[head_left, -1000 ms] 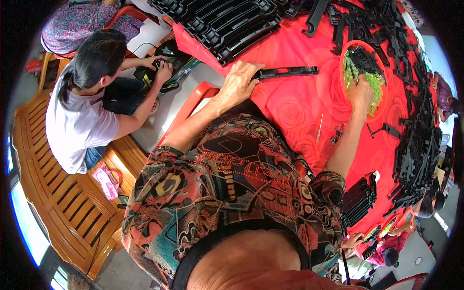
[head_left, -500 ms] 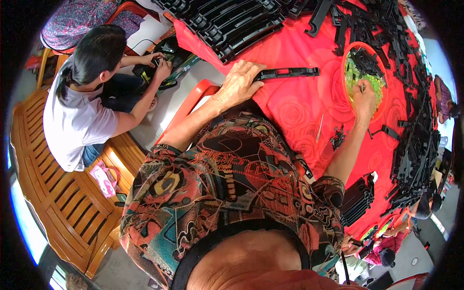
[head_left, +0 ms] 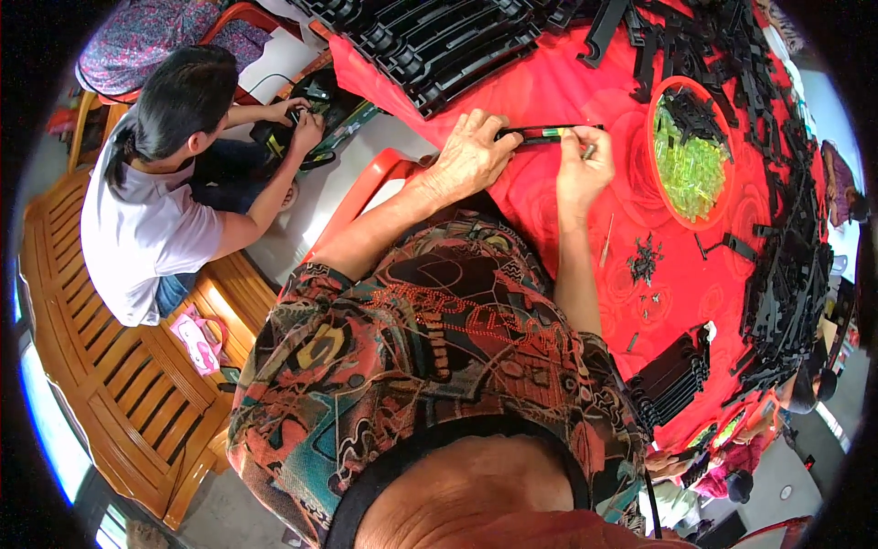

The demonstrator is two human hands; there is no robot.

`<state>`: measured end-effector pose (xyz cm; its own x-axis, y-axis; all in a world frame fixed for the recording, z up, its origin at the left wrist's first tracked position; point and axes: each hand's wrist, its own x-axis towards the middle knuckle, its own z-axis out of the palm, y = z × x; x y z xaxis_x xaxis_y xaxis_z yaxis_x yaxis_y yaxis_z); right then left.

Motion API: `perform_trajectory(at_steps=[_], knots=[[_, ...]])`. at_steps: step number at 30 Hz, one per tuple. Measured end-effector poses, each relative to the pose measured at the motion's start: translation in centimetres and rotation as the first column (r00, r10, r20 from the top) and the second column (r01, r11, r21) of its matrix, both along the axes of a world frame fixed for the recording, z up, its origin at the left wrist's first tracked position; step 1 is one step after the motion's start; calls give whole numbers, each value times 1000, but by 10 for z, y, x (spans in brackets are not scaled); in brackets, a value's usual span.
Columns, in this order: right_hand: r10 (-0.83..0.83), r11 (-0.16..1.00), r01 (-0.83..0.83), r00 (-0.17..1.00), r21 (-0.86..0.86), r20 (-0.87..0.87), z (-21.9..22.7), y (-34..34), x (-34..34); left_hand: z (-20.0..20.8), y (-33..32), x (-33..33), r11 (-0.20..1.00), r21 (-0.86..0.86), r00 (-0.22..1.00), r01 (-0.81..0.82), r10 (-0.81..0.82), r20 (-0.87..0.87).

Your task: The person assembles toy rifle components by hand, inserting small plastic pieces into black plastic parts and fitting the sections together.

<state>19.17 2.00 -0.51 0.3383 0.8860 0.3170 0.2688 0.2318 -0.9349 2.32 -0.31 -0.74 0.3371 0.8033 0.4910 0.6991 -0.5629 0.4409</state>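
Holding a slim black strip (head_left: 532,133) close to the near edge of a red tablecloth (head_left: 540,87), a person works with two bare hands. The left hand (head_left: 471,156) is clamped on the strip's left end; the right hand (head_left: 583,166) has thumb and fingers pinched together at the other end, around a small dark rod (head_left: 588,152), with a touch of yellow-green showing beside the fingertips. A wide stretch of smooth, rose-patterned cloth runs from the right hand to an oval-looking orange bowl (head_left: 652,169), and a narrower one rises to ribbed, glossy rows of black parts (head_left: 430,59). Glassy yellow-green pieces (head_left: 690,183) and matte black pieces (head_left: 690,114) share the bowl. A thin pointed tool (head_left: 607,240) lies beside a spiky scatter of black bits (head_left: 646,260), while a tangled heap of black parts (head_left: 785,293) crowds the right side. At left, a red plastic chair (head_left: 352,206) curves by the left forearm, in front of a slatted, varnished wooden bench (head_left: 101,311)
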Motion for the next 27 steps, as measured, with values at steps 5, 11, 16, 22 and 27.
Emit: perform_trajectory(at_steps=[5,11,16,22,27], knots=[[-38,999,35,990,22,137,-2,-2,-18,0,3,1,998,-61,994,-17,10,-108],[-19,999,22,995,-31,98,-7,-1,-20,1,4,1,999,-51,994,-16,11,-108],[9,998,-1,993,-61,117,-8,-2,-18,-2,4,2,999,-37,994,-24,20,-106],[-42,993,-31,824,118,565,9,-9,-14,-2,4,1,998,38,986,-46,51,-157],[116,992,-120,760,-38,640,10,-9,-8,-5,7,3,999,27,985,-18,22,-171]])
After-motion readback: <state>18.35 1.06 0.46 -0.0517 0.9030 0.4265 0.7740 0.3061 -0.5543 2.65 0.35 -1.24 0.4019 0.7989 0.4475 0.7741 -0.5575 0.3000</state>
